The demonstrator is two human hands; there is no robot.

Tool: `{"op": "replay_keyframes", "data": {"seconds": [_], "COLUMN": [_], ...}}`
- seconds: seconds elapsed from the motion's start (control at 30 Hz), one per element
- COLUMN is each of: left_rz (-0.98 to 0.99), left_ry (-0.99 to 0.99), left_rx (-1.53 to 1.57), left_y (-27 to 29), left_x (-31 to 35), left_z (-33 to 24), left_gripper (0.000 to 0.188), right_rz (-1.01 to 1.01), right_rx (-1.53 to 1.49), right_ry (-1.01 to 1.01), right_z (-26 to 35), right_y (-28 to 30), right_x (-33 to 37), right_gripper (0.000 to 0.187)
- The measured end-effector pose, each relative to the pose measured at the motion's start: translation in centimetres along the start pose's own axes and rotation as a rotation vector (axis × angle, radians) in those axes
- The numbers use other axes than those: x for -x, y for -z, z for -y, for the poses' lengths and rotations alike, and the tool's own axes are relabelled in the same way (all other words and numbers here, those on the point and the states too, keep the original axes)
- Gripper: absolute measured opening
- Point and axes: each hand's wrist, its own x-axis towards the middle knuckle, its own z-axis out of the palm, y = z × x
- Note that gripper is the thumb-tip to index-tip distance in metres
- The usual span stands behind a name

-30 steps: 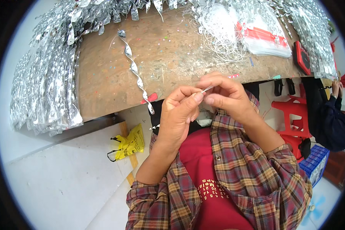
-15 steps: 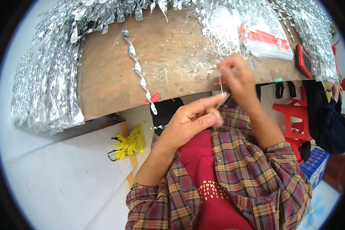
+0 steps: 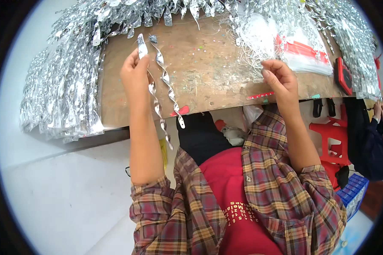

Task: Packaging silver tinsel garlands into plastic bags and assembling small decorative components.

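My left hand (image 3: 135,73), over the left part of the table, pinches the top of a silver twisted strip (image 3: 153,89) between thumb and fingers. The strip's flat upper end sticks up past the fingertips, and its spiral tail hangs beyond the table's front edge. Just right of it, a second silver twisted strip (image 3: 165,77) lies on the wood, its lower tip past the edge. My right hand (image 3: 281,83) has thumb and forefinger drawn together at the lower rim of a tangle of white string (image 3: 256,36). Whatever is between those fingertips is too fine to make out.
Bundles of silver strips (image 3: 59,97) hang over the table's left end. Clear bags with red bands (image 3: 304,51) and a red-and-black box (image 3: 344,76) lie right on the brown table (image 3: 212,63). A red stool (image 3: 334,136) and a person in dark clothes (image 3: 374,148) are at right.
My hands, close together over my lap with a thin white string between them, have parted. The left now holds a silver strip over the table; the right has moved toward the string tangle.
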Motion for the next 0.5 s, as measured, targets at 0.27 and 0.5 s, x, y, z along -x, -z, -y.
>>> {"op": "replay_keyframes", "data": {"seconds": [0.27, 0.5], "left_rz": [-0.043, 0.127], "left_ry": [-0.294, -0.658], "left_rx": [-0.588, -1.063], "left_y": [-0.6, 1.4], "left_x": [-5.8, -0.9], "left_z": [6.0, 6.9], "left_gripper": [0.052, 0.050], "right_rz": [-0.004, -0.029], "right_rx": [0.061, 0.317], "right_ry": [0.004, 0.099], "right_z": [0.2, -0.6], "right_y": [0.7, 2.9], "right_x": [0.4, 0.0], "right_gripper": [0.017, 0.014]}}
